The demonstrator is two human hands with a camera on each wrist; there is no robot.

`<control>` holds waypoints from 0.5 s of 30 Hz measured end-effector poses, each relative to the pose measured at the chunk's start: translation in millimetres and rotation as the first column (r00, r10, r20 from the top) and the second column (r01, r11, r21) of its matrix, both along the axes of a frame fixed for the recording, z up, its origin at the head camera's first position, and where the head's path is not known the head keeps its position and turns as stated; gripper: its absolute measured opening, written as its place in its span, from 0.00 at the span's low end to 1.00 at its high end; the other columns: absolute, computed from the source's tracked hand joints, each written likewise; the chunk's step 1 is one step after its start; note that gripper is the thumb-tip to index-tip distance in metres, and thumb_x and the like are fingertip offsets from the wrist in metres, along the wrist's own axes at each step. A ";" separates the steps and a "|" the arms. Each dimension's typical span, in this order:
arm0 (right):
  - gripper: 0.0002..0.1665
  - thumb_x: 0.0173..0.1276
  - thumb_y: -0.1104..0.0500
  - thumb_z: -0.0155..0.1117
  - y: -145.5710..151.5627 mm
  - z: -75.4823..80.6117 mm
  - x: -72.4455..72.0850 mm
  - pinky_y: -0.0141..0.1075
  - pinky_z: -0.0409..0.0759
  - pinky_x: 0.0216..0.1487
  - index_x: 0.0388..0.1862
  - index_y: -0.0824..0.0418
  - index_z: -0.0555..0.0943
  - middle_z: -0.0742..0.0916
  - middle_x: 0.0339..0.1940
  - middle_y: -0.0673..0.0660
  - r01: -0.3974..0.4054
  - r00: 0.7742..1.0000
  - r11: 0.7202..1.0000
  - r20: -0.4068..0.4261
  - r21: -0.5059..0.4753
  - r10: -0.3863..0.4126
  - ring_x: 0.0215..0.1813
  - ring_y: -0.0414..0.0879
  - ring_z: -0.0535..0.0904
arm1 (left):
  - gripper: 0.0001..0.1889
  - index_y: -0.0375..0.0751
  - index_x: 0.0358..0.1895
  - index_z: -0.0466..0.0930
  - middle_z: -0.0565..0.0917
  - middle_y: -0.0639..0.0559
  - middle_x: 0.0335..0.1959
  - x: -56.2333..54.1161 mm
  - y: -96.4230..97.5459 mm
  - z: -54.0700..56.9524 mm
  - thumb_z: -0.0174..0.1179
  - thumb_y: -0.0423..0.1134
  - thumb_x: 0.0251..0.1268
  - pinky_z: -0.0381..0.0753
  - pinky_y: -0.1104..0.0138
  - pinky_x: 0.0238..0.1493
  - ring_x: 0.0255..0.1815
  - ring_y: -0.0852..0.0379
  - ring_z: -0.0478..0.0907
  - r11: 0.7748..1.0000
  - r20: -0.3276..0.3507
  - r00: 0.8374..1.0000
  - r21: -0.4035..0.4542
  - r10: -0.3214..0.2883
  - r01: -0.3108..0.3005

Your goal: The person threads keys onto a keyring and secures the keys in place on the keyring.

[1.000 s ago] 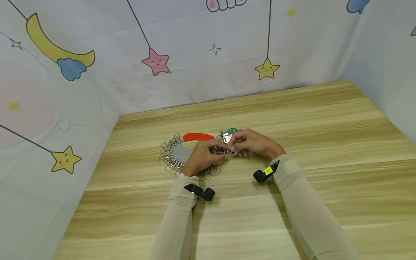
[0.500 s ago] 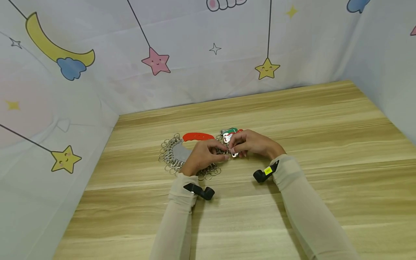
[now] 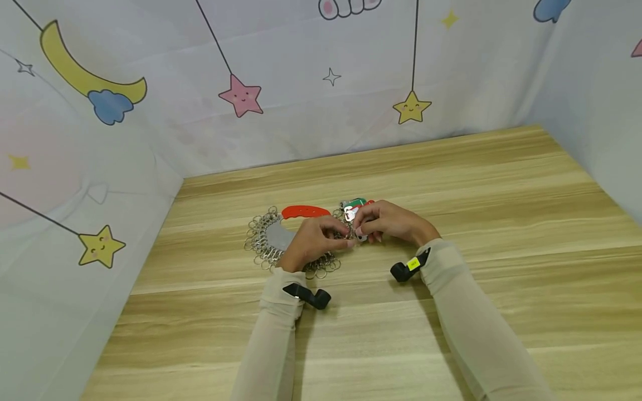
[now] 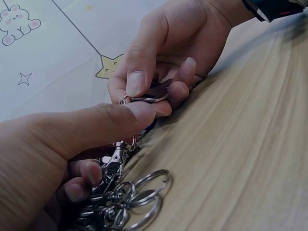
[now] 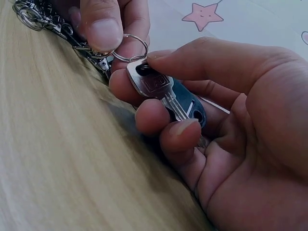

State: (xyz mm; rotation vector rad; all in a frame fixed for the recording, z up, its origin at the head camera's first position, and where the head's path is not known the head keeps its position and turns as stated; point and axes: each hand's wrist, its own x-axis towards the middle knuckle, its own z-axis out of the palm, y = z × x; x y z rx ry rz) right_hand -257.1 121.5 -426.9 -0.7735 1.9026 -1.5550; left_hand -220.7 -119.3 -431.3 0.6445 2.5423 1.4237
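Observation:
My left hand (image 3: 313, 239) pinches a small metal split ring (image 5: 141, 43) between thumb and forefinger. A swivel clasp (image 4: 115, 161) hangs below that thumb in the left wrist view. My right hand (image 3: 393, 223) holds a silver key (image 5: 156, 83) by its head, right against the ring. Whether the ring passes through the key's hole is hard to tell. Behind the key, a dark tag (image 5: 196, 113) with a hole lies within the right fingers. Under and beside my left hand rests a grey plate (image 3: 278, 236) with a red handle (image 3: 303, 211), edged with clasps and rings.
Just beyond my right fingers lie a green tag (image 3: 357, 202) and a silver key-like piece (image 3: 349, 213), partly covered. Several rings (image 3: 321, 270) fan out on the wooden table (image 3: 361, 334). A printed cloth (image 3: 301, 128) stands behind the table.
Both hands stay in nearly the same place. The key at the right fingertips has tilted a little, and the left fingertips have shifted slightly at the ring.

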 end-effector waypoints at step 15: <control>0.05 0.71 0.66 0.62 -0.3 -1.2 -0.2 0.37 0.75 0.28 0.40 0.68 0.82 0.83 0.34 0.64 0.001 1.000 1.000 0.010 -0.004 -0.001 0.29 0.52 0.78 | 0.10 0.51 0.41 0.90 0.84 0.55 0.36 1.3 0.9 -0.6 0.77 0.42 0.55 0.75 0.64 0.27 0.25 0.54 0.76 1.000 -0.032 1.000 -0.025 0.000 -0.001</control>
